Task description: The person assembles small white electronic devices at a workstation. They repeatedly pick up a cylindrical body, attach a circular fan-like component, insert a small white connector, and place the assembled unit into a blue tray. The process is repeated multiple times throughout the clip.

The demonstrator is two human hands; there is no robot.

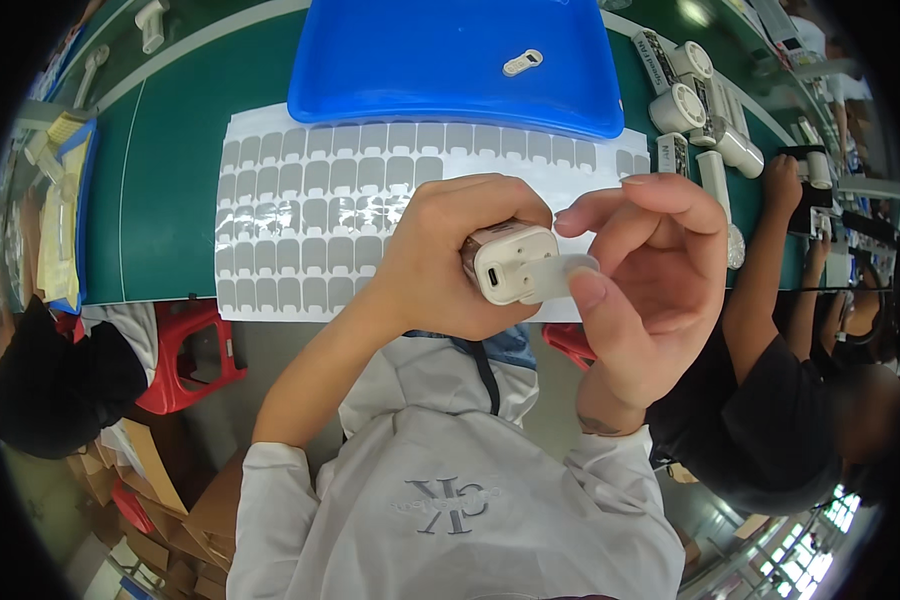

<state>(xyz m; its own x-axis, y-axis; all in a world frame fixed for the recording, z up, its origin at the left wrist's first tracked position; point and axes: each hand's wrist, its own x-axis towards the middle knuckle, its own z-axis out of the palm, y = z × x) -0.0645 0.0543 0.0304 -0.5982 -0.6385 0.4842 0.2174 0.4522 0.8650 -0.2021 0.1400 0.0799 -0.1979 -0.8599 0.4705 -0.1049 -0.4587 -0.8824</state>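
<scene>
Fingers (505,195) of left hand (435,255) around smooth, rounded plastic device (511,262); right hand (662,272) wide, thumb (600,300) against translucent film (558,276)

Your left hand (460,255) covers most of the body of the white device (513,262), and your right thumb (592,292) hides the outer end of the translucent tab (560,276), so its full outline cannot be told. Your hands and the blue tray (400,60) mask parts of the grey label sheet (315,215), while the top edge cuts off the tray itself. The small white piece (523,63) inside is too tiny to identify, and the right-hand co-worker's head (872,410) is blurred.
</scene>
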